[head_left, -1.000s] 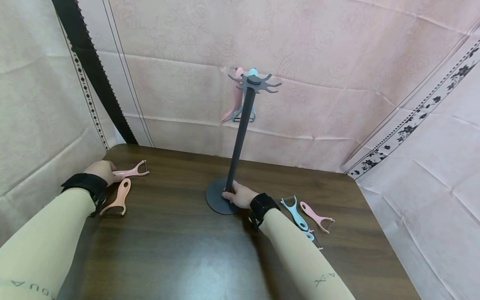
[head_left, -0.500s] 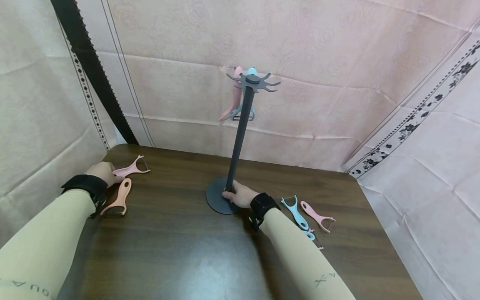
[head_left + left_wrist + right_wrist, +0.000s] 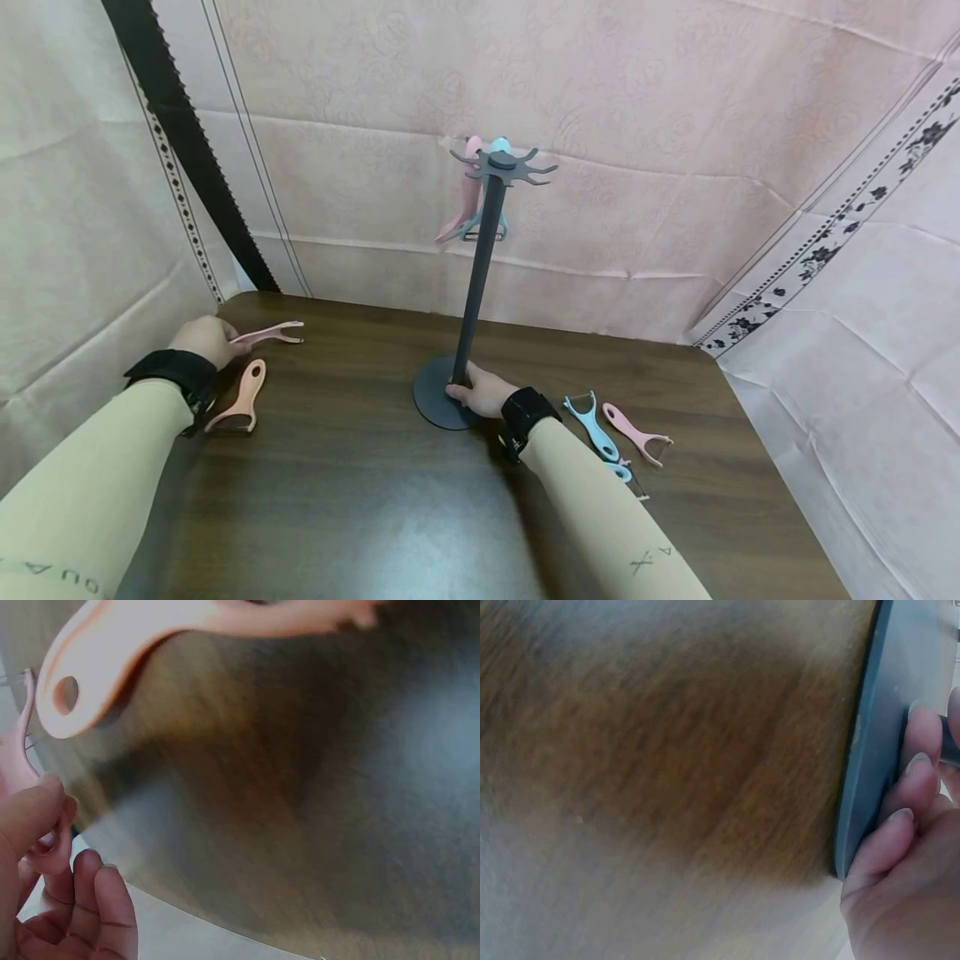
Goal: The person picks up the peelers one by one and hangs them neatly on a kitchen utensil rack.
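Observation:
My left hand [image 3: 206,340] pinches a pink peeler [image 3: 272,333] by its handle end at the table's far left. In the left wrist view, thumb and finger meet on the handle [image 3: 54,851] around its hanging hole. An orange peeler [image 3: 243,396] lies on the table just beside that hand. My right hand [image 3: 483,390] grips the foot of a dark grey stand's post [image 3: 480,275], low over its round base [image 3: 432,396]. Hooks [image 3: 504,167] ring the top of the stand. A pink peeler [image 3: 467,196] and a blue peeler [image 3: 498,208] hang there, partly hidden by the post.
Right of my right hand lie a blue peeler [image 3: 594,427], a pink peeler [image 3: 637,432] and further peelers [image 3: 621,472] partly covered by my forearm. Patterned cloth [image 3: 360,208] hangs behind the brown wooden table [image 3: 337,500].
The pink peeler in my left hand has turned, so its fork shows edge-on and looks narrower. My right hand keeps its grip at the foot of the post.

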